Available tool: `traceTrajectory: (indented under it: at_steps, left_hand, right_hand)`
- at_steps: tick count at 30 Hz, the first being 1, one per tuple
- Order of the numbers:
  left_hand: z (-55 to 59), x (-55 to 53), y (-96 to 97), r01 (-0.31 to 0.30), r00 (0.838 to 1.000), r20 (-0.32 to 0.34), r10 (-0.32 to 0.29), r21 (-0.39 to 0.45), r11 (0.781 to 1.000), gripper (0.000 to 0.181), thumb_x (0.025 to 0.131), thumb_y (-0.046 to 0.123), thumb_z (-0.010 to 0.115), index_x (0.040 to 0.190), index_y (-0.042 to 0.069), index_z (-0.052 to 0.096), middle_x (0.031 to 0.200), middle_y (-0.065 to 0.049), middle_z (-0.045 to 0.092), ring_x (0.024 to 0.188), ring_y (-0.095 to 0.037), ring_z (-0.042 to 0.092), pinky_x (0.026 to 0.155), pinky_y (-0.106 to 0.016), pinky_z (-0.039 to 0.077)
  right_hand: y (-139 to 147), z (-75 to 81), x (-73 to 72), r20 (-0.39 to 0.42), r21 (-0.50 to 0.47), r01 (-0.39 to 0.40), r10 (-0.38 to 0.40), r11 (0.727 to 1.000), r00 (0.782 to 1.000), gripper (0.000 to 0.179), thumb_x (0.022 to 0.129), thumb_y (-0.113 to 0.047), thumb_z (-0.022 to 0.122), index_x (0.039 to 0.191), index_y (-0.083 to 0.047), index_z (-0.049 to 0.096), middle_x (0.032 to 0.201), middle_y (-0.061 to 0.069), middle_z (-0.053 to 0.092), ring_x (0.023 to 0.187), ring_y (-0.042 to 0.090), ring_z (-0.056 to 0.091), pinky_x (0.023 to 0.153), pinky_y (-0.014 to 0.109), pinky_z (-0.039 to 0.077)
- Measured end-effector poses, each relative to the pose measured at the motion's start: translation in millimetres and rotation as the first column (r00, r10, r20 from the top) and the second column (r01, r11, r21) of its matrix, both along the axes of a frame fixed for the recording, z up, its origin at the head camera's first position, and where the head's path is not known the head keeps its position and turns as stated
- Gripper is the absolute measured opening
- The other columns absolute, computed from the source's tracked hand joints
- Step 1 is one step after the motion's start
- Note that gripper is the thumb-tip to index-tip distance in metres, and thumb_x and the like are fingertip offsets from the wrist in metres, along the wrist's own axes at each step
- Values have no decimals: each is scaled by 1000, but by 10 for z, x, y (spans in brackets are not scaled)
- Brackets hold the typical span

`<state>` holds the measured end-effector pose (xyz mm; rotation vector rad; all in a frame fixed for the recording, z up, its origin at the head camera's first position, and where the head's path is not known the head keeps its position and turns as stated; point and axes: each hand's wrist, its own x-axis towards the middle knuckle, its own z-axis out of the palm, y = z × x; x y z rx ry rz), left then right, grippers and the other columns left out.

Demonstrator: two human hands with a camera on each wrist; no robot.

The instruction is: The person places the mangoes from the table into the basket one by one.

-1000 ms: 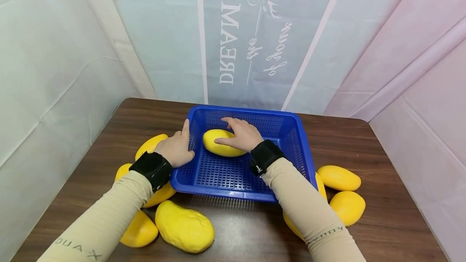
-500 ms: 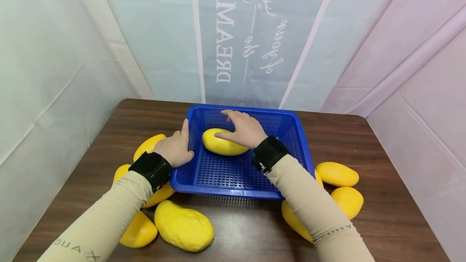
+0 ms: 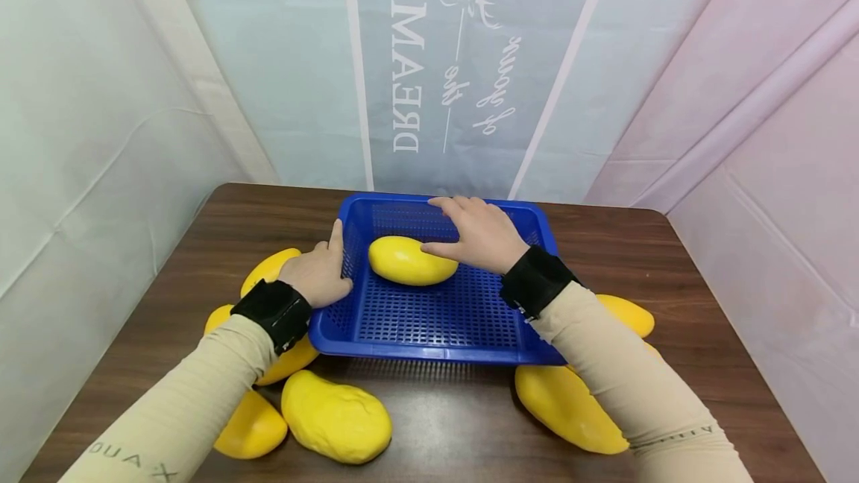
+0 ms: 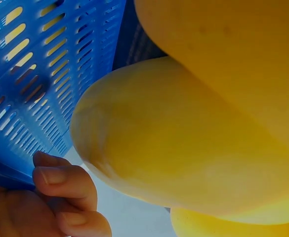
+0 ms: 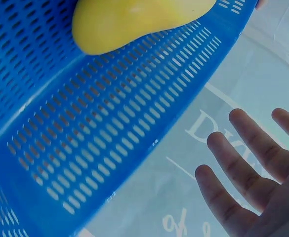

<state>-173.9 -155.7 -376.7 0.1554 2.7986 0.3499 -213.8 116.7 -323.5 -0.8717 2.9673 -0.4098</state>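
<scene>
Mango (image 3: 411, 261), plump and smooth-skinned, lies on its side inside the blue plastic basket (image 3: 436, 354), toward the back left of its slotted floor. Its even sheen suggests a firm, fairly light body, possibly an imitation fruit, that would roll rather than dent and could slip under dry fingertips. Its rounded middle looks the best place to take hold, thumb on the near flank and fingers over the far one; the tapering ends would offer less purchase.

The right hand (image 3: 486, 235) is above the basket's back right part, fingers spread well apart and thumb held away from them. In the head view the thumb tip overlaps the mango's right end, but the right wrist view shows the hand apart from the fruit, with nothing between the fingers.

The left hand (image 3: 315, 274) grips the basket's left rim: index finger straight along the edge, thumb over the inner side, other fingers (image 4: 67, 185) curled beside the wall outside. More mangoes lie left of the basket, one lumpy mango (image 3: 338, 420) in front of its near left corner, and a smoother mango (image 3: 567, 407) in front of its near right corner.
</scene>
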Motion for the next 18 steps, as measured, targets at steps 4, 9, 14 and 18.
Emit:
traceTrajectory:
  at_steps: [4,9,14,18]
  left_hand:
    - [6,4,9,-3,1000,-2,3,0,1000,100,90,26,58,156,1,-14,138,-32,49,59,-22,58,48,-32,45]
    - [21,14,27,-6,1000,-1,6,-5,1000,100,90,27,58,156,1,-13,137,-32,50,59,-22,58,48,-31,45]
    - [27,27,21,-5,1000,-2,5,-6,1000,101,90,26,58,156,1,-13,136,-32,50,58,-22,58,47,-31,45]
    - [37,38,14,-5,1000,3,5,11,1000,100,90,25,58,156,0,-13,137,-33,49,57,-22,58,47,-31,45]
  right_hand:
    - [111,55,55,-41,42,-23,24,999,999,77,85,-60,67,146,-15,49,137,11,59,120,32,57,99,48,48]
    - [315,104,100,-85,74,-49,55,996,995,76,85,-57,68,144,-13,50,135,14,61,117,33,59,94,49,50]
    - [522,130,151,-100,74,-46,54,996,994,76,85,-54,70,144,-11,51,130,15,63,112,34,61,91,49,50]
    - [679,132,177,-83,72,-25,31,997,996,76,85,-54,71,144,-11,50,128,15,64,112,34,61,92,50,49]
